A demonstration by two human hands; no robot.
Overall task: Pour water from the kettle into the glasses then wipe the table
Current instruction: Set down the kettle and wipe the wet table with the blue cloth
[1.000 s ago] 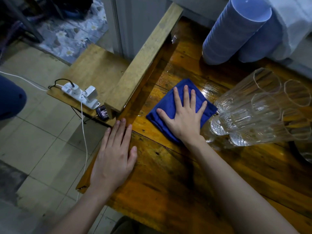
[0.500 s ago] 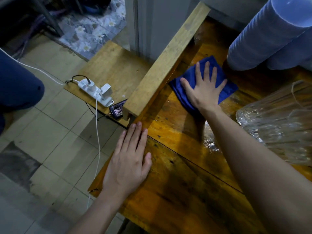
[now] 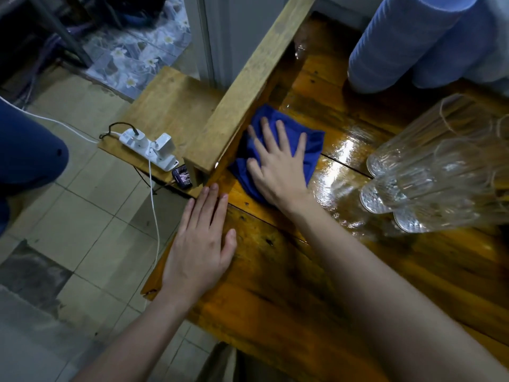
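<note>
Head view, nearest first: your left hand lies flat on the near-left corner of the counter, fingers together and spread on bare wood, holding nothing; it works well as a brace, so leave it planted. A little farther on, your right hand presses flat on the blue cloth, palm down with fingers fanned apart, pinning the cloth rather than closing the grip around it. The cloth sits against the pale wooden beam that runs along the counter's left side. Just right of the cloth the boards shine wet, and that sheen runs toward the glasses, which stand clustered at the right, clear and ribbed; whether they hold water I cannot tell. No kettle shows here. By my reading you are in the wiping stage. To do it well, keep the whole palm loaded so the cloth does not bunch under the fingers, and draw it rightward through the glossy patch in overlapping passes, slowing well before the glass bases so you do not nudge them. Work along the grain and into the seam between boards, where water is likely to collect. Beyond, two blue ribbed stacks stand at the far edge, with more wet shine near the beam's far end.
</note>
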